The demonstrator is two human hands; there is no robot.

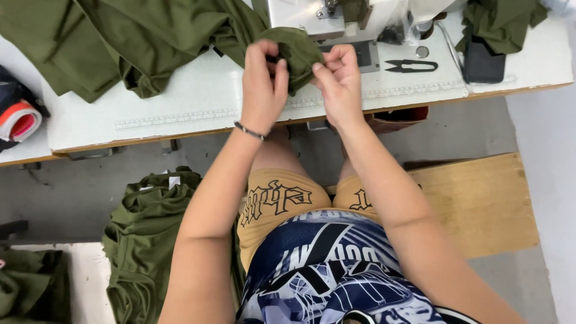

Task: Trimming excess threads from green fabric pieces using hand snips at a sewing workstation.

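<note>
An olive green garment point(138, 36) spreads across the white sewing table point(198, 102) from the far left. Its near end point(300, 51) is bunched between both hands, just in front of the sewing machine point(312, 15). My left hand point(263, 84), with a thin bracelet on the wrist, pinches the fabric from the left. From the right, my right hand point(339, 84) grips the same folded edge with closed fingers. The two hands are almost touching.
Black thread snips point(411, 65) lie on the table right of the machine, with a dark phone-like object point(483, 63) and more green cloth point(498, 18) beyond. A heap of green garments point(144, 240) sits on the floor at left. A wooden bench point(480, 204) is under me.
</note>
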